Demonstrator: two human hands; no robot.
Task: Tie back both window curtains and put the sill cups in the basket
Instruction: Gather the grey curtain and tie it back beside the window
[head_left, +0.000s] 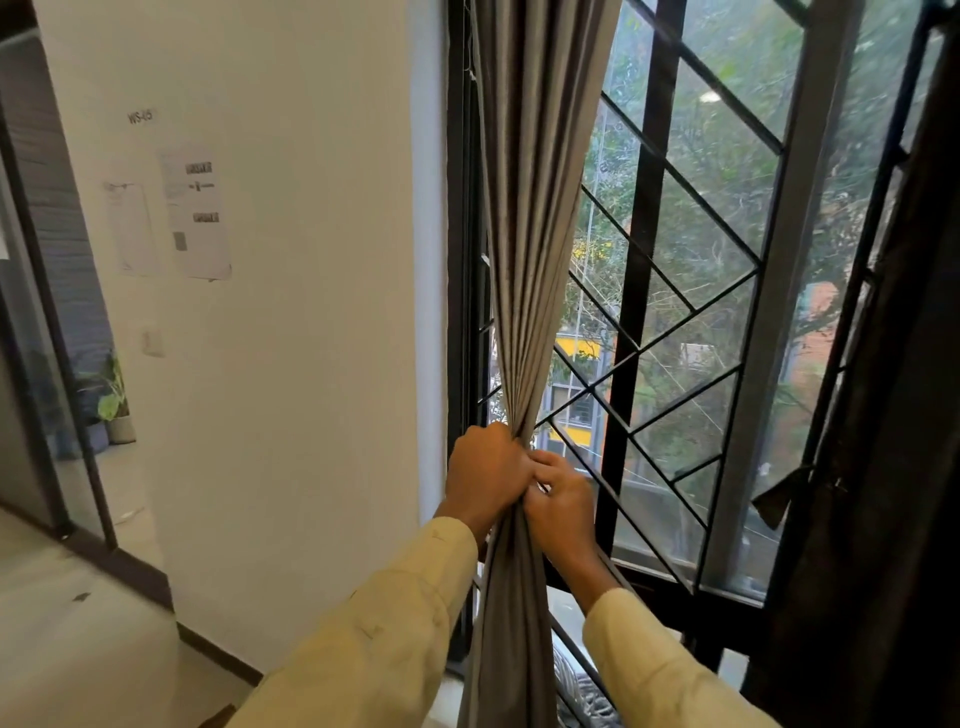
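The left grey curtain (530, 218) hangs gathered into a tight bunch in front of the window's left edge. My left hand (485, 475) is clenched around the bunch at its narrowest point. My right hand (563, 501) grips the same bunch just below and to the right, touching the left hand. The right curtain (883, 467), dark in shadow, hangs along the right edge of the view with a fabric tie-back strap (782, 493) dangling off it. No cups and no basket are in view.
A black diagonal window grille (670, 332) stands right behind the curtain. A white wall (291, 364) with taped papers (192, 213) lies to the left, then a glass partition (47, 364) and a potted plant (114, 400). The sill is mostly hidden by my sleeves.
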